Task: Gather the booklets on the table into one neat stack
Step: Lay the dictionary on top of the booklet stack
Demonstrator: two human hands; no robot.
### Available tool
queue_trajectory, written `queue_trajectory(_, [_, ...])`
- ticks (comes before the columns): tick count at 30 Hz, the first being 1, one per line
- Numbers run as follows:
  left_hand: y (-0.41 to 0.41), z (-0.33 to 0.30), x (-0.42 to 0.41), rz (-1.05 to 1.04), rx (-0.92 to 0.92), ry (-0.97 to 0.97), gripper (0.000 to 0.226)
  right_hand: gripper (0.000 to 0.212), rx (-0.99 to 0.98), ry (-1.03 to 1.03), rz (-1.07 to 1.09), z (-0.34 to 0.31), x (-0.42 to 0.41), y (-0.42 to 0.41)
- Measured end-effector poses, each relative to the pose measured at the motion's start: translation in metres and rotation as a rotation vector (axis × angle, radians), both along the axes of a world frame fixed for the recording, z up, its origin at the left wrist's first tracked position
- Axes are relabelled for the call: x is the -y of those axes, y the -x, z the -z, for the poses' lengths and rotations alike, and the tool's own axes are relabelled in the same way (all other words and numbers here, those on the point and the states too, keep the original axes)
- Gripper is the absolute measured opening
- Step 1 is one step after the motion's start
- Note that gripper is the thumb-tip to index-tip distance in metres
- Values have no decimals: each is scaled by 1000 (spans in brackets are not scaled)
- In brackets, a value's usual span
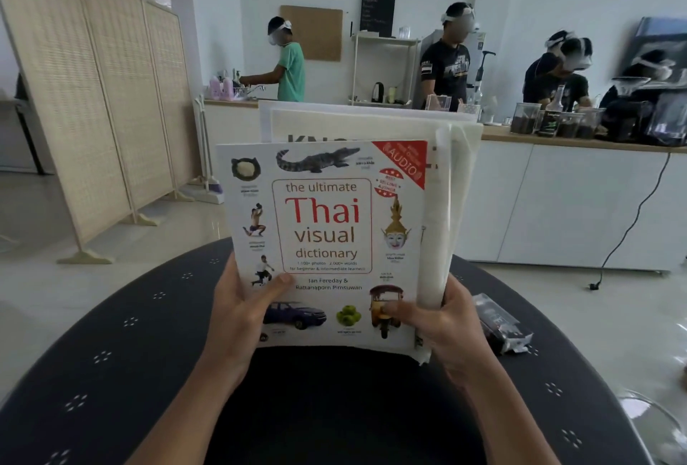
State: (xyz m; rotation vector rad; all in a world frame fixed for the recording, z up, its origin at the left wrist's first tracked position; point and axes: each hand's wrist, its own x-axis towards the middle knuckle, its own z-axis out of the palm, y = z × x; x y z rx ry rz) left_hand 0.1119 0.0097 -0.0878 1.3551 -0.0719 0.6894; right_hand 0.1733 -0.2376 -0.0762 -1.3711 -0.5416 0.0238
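both hands, left [241, 310] and right [444, 323], hold flat paper booklets [438, 204] upright; glossy front one [323, 241] reads "the ultimate thai visual dictionary".

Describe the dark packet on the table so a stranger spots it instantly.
Start at the round dark table, then the right hand gripping the upright booklets. Just right of it lies the dark packet: flat, crinkly, the only loose item there.

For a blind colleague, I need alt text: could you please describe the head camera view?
Both hands hold a bundle of booklets upright above a dark round table, the left hand and right hand gripping its lower corners. The front cover reads "the ultimate Thai visual dictionary". A dark packet lies on the table beside the right hand.
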Motion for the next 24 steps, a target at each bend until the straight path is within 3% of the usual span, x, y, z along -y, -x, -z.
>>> queue_trajectory(7, [-2,0,7,37,-25,-111,35,51,33,-63,39,4,-6,-2])
queue_trajectory(12, [0,-2,11,6,33,-119,32,43,42,-111,8,5,-6,-2])
queue_trajectory(20, [2,-3,9,48,-11,-177,40,50,104,-88,139,9,-13,0])
queue_trajectory(24, [0,0,10,48,-60,-175,37,37,125,-66,211,13,-17,0])
